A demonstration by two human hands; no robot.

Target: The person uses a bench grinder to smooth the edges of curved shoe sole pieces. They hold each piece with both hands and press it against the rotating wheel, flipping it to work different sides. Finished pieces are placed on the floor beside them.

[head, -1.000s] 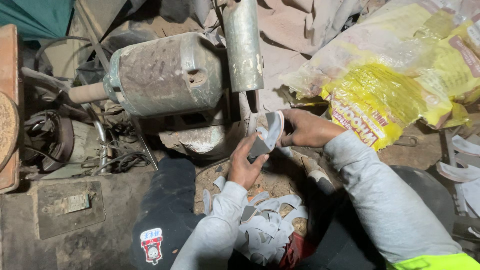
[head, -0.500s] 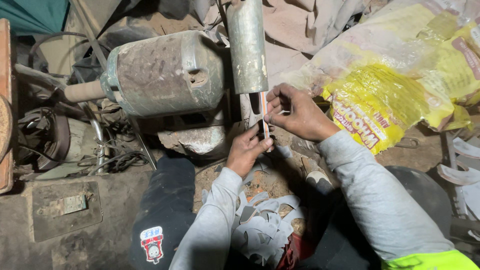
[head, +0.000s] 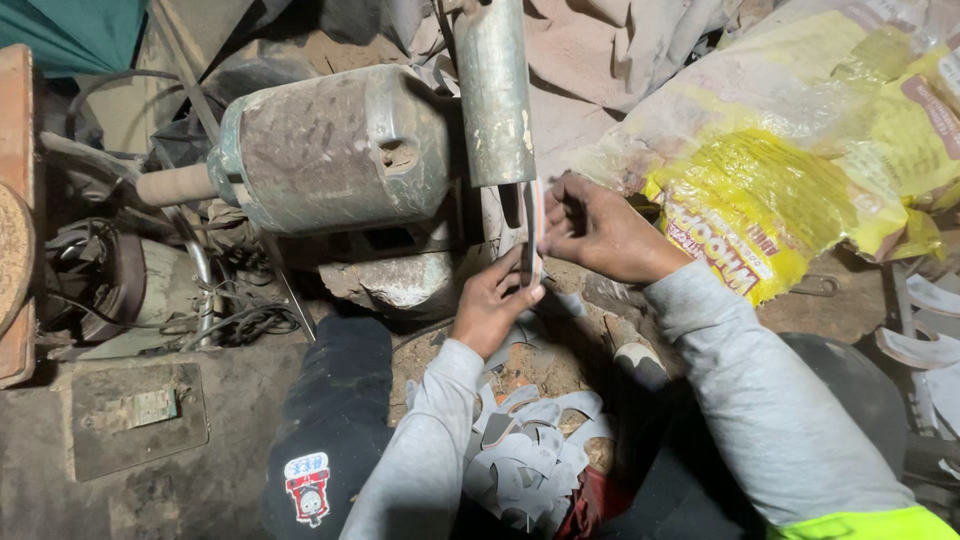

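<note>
Both my hands hold one thin flat sole-shaped piece [head: 537, 232], seen edge-on, with a pale and an orange layer. My left hand [head: 495, 305] grips its lower end from below. My right hand [head: 600, 228] pinches its upper part from the right. The piece's top edge sits right under the lower end of a worn metal drum [head: 494, 90] that hangs down from a dusty motor housing [head: 335, 150]. Whether the piece touches the drum cannot be told.
A pile of several grey cut-out pieces [head: 535, 460] lies in my lap. Yellow printed sacks [head: 780, 190] lie at the right. Left of the motor are tangled cables [head: 230, 320], an old small motor [head: 120, 285] and a wooden block [head: 15, 200]. My dark trouser knee [head: 330, 420] points forward.
The piece was held flat and face-up a second ago; both hands have turned it on edge and lifted it up under the drum's lower end.
</note>
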